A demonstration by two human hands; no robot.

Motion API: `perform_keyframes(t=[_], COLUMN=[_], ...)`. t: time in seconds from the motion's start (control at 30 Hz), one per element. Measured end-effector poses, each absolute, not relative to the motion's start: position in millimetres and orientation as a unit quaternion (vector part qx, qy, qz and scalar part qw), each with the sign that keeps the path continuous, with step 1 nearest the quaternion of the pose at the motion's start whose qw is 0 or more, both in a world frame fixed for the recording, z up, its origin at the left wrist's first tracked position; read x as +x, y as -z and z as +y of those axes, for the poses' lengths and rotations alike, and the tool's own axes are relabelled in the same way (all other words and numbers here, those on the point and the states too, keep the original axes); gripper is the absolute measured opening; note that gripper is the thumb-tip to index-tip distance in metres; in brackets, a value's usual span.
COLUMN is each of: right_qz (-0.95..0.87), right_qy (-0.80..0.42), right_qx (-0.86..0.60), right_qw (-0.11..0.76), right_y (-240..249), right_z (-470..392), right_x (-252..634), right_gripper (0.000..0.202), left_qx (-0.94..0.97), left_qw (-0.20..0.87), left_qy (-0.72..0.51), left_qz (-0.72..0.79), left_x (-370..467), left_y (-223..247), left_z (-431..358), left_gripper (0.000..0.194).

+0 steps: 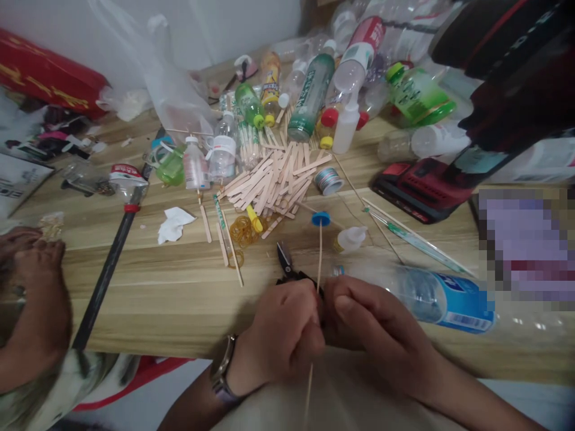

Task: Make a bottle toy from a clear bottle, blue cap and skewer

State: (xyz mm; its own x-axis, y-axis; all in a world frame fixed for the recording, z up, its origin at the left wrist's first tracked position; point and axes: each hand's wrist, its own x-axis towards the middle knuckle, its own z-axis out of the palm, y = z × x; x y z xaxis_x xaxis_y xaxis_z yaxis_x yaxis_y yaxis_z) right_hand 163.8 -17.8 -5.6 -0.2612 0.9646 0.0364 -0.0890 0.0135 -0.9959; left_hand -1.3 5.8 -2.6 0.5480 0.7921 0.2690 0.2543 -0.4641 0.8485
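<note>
My left hand (285, 326), with a watch on its wrist, is closed around a thin wooden skewer (320, 257). A blue bottle cap (320, 218) sits at the skewer's upper end, and the lower end runs down below my fist. Right beside it, my right hand (375, 317) is curled shut against the skewer; whatever its fingers hold is hidden. Black cutting pliers (284, 258) lie on the table behind my fists, partly covered. A clear bottle with a blue label (465, 302) lies on its side to the right of my right hand.
Popsicle sticks (269, 179) are heaped mid-table, near yellow rubber bands (244, 232) and a wire spool (329, 181). Plastic bottles (313, 90) crowd the back. A red and black power drill (431, 185) stands at right. Another person's hands (40, 263) are at far left.
</note>
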Motion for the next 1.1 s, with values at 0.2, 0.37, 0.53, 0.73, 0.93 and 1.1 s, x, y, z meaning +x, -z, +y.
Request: perform_keyframes(t=[0.2,0.37,0.53,0.73,0.93,1.1], right_qz=[-0.572,-0.537,-0.532,-0.543,-0.57,-0.574], right_qy=[-0.542,-0.582,-0.614,-0.61,-0.591,-0.573], right_qx=[-0.416,-0.412,-0.393,-0.375,-0.384,-0.389], right_qw=[0.453,0.45,0.43,0.438,0.422,0.438], right_y=[6.1,12.4,15.1,14.9,11.3,5.1], right_z=[-18.8,-16.7,-17.6,-15.6,-15.0,-16.0], right_x=[166.5,169.9,169.3,167.8,171.2,174.2], right_gripper=[0.033,0.035,0.036,0.035,0.033,0.031], left_qx=[0.827,0.657,0.53,0.579,0.533,0.499], left_qw=[0.339,0.546,0.633,0.639,0.702,0.723], left_qy=[-0.314,-0.36,-0.282,-0.135,-0.134,-0.155], left_qz=[0.319,0.375,0.489,0.489,0.453,0.453], left_x=[-2.0,-4.3,-6.2,-15.7,-23.6,-20.5], left_y=[3.3,8.1,0.7,-3.9,12.9,19.1], left_z=[9.0,3.0,4.6,20.2,28.2,28.2], left_gripper=[0.021,0.021,0.028,0.022,0.024,0.03])
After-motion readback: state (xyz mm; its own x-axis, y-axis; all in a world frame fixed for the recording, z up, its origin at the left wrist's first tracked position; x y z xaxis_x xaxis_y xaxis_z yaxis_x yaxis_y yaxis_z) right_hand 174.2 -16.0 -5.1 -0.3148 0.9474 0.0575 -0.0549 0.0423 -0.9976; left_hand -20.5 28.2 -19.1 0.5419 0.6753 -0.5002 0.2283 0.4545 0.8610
